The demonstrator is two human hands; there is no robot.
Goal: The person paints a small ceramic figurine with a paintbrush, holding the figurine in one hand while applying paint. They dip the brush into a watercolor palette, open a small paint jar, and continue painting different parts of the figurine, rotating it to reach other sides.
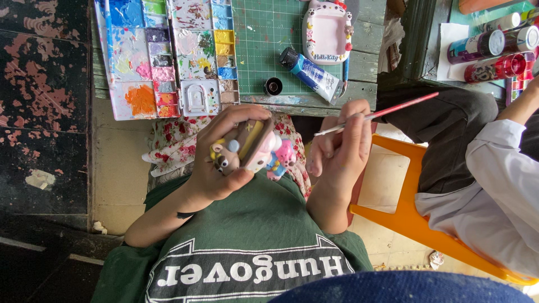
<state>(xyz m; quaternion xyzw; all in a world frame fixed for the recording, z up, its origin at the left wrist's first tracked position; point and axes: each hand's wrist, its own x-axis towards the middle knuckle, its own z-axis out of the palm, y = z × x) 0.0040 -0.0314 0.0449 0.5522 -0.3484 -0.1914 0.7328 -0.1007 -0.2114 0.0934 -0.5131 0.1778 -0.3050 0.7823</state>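
My left hand [216,163] grips a small painted plaster figurine [252,148] of a cartoon animal with a brown hat, pink and blue parts, held over my lap. My right hand [339,148] holds a thin red-handled paintbrush [393,109], its tip pointing left toward the figurine and its handle angling up to the right. Both hands hover above my green shirt, below the edge of the table.
On the table sit an open paint palette [168,56] smeared with several colours, a green cutting mat [264,39], a blue paint tube [311,73], a small black cap [273,86] and a pink cat-shaped frame [327,28]. A person in a white sleeve [499,185] sits on an orange chair [415,219] at right, near paint bottles [494,47].
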